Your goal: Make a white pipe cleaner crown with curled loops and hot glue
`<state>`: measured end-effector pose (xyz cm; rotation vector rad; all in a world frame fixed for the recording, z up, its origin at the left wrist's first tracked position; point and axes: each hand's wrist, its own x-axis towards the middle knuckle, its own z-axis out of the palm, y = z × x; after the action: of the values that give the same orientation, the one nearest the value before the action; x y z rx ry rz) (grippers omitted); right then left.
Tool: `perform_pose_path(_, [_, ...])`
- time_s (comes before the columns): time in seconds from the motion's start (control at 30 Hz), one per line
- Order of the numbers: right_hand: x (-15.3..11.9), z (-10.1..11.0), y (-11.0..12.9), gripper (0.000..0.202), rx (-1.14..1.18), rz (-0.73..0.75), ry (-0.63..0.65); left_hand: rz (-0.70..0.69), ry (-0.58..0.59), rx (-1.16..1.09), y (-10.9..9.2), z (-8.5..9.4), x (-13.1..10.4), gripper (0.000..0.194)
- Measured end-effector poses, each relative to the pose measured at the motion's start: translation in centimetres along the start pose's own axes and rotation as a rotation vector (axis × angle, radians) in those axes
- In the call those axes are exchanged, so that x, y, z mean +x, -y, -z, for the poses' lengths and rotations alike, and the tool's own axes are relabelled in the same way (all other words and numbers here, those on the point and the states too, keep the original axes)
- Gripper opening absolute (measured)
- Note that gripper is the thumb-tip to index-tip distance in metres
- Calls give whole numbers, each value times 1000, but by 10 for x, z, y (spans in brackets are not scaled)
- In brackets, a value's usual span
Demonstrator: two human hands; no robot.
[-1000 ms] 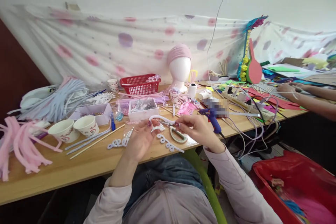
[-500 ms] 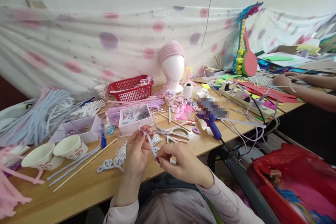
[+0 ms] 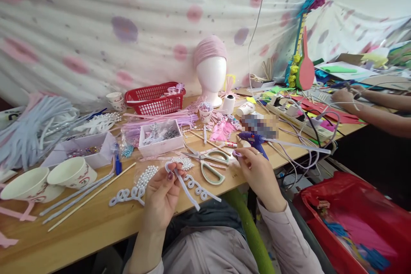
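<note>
My left hand [image 3: 163, 195] is closed in a pinch around a pale lavender pipe cleaner [image 3: 187, 190], bent over at its top end, with its tail hanging down to the right. Just beside it on the table lies a second pale pipe cleaner [image 3: 201, 191], curled into loops. My right hand [image 3: 258, 171] reaches toward the blue glue gun [image 3: 253, 138], and its fingertips close on a small purple ring [image 3: 236, 154]. Between the hands lie scissors [image 3: 213, 171] with pale green handles. Another looped pipe cleaner [image 3: 123, 196] lies left of my left hand, near white pearl beads [image 3: 147, 176].
A white foam head [image 3: 211, 75] with a pink wrap stands at the back, beside a red basket [image 3: 154, 102]. Paper cups [image 3: 72, 173] and a wooden stick [image 3: 93, 197] are at left. A power strip [image 3: 300, 122] and another person's hands [image 3: 345, 98] are at right.
My right hand has let go of the pipe cleaner's lower end and moved right to the purple ring. My left hand still holds the pipe cleaner. The view has shifted slightly.
</note>
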<state>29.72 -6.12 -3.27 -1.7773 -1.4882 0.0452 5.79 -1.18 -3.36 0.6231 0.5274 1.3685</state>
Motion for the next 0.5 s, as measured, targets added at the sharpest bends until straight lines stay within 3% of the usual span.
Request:
perform_pose_path(0.1, [8, -7, -16, 22, -9, -33, -24, 23, -5, -3, 0, 1, -1, 29])
perform_pose_path(0.33, [7, -26, -20, 18, 201, -170, -123, 89, -3, -4, 2, 3, -4, 27])
perform_pose_path(0.5, [16, -34, -17, 30, 511, -201, -29, 124, -3, -10, 4, 4, -6, 26])
